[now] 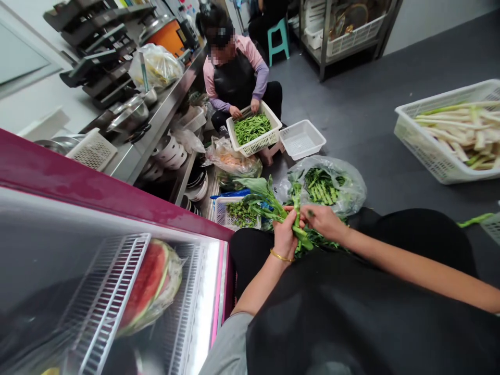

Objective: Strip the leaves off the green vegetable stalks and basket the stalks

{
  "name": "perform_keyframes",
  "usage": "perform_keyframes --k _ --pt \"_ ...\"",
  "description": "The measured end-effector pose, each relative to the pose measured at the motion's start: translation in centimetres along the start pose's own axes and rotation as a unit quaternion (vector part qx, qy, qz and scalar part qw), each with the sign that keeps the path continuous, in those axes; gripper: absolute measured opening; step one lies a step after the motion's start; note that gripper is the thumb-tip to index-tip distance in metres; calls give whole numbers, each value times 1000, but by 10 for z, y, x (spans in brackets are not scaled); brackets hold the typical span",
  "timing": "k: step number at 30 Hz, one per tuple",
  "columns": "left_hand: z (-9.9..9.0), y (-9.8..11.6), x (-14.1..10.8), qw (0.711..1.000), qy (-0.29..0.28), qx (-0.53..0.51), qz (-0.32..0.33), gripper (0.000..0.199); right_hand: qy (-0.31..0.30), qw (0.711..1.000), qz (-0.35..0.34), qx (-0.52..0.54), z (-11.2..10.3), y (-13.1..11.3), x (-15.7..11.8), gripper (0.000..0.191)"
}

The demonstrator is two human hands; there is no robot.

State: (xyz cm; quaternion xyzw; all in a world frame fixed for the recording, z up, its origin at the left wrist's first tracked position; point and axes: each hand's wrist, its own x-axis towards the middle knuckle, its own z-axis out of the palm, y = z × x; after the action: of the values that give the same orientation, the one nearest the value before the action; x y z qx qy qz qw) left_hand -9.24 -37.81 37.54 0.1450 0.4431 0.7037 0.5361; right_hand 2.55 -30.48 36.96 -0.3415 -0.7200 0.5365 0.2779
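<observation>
Over the lap of a seated person in a black apron [351, 312], two bare hands meet at a bunch of leafy greens [263, 192]. The left hand [284, 240] — a gold bangle [281, 256] at its wrist — is closed round the stalks, and the leaves point away from the person. The right hand [326, 221] is just beside those stalks, its fingers curled; from where I stand, I cannot tell whether it grips anything.

Just beyond the hands, on the grey floor [375, 125], a clear bag [356, 182] lies open with green stems [326, 192] inside. Left of it stands a small basket [219, 212] holding leafy bits [242, 212].

Farther off, a co-worker [238, 73] in a pink and purple top has both hands at a white crate [260, 146] of green beans [252, 128], with a shallow white tray [299, 138] next to it. Behind is a turquoise stool [278, 41]. Over on the right, a larger tub [425, 153] holds long pale stalks [464, 127].

Along the left wall runs a metal surface [164, 104] with pans [130, 112] and an orange cooker [166, 39]. Nearest on that side, a magenta-framed fridge [97, 190] shows a cut watermelon [150, 281] between wire racks [117, 291].
</observation>
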Motion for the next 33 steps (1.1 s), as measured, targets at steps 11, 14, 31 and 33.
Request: perform_keyframes --k 11,14,31,33 --pt "-4 2 -4 981 -125 -17 -147 38 -40 975 81 201 -28 -28 28 50" --pt "2 -1 -12 992 -109 47 -34 43 10 985 103 134 -12 -27 31 51" --pt "3 -6 2 999 48 -5 -21 44 -22 856 -317 -408 -14 24 -48 21" --pt "-7 4 14 998 50 -14 -19 44 -119 869 -266 -400 -18 46 -66 15"
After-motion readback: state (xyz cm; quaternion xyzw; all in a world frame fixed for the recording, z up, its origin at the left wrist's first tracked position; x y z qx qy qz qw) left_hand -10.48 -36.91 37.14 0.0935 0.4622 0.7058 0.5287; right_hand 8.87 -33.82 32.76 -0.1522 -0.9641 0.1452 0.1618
